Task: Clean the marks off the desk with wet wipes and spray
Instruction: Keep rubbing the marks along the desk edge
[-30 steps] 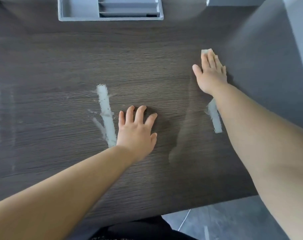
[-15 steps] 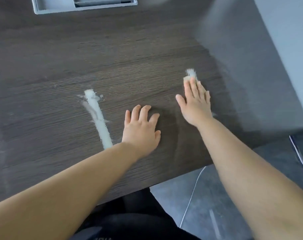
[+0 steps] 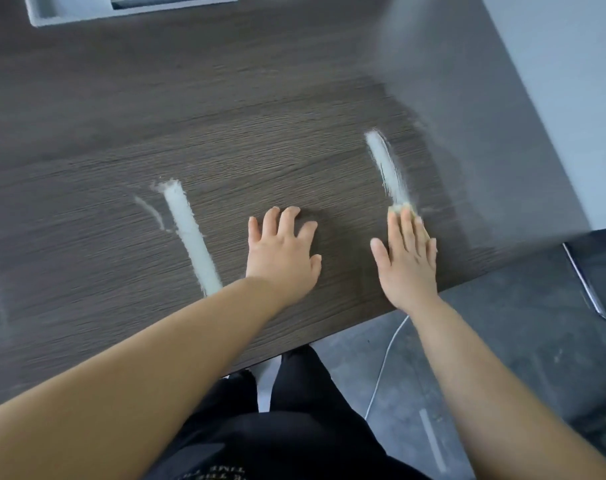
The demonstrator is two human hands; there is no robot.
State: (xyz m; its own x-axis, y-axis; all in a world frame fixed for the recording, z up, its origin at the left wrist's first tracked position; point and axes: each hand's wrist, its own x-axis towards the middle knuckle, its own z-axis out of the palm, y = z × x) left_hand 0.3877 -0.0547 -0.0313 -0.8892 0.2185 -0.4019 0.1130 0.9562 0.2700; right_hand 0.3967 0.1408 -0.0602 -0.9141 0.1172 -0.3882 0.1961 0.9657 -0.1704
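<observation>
Dark desk (image 3: 294, 133): left hand (image 3: 282, 256) flat, fingers spread; right hand (image 3: 407, 261) flat near front edge, pressing wipe (image 3: 401, 206).

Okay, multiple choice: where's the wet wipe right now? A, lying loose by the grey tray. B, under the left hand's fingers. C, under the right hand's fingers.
C: the right hand presses the wipe under straight fingers at the near end of the right white mark; the left hand lies flat on the bare desk.
</observation>
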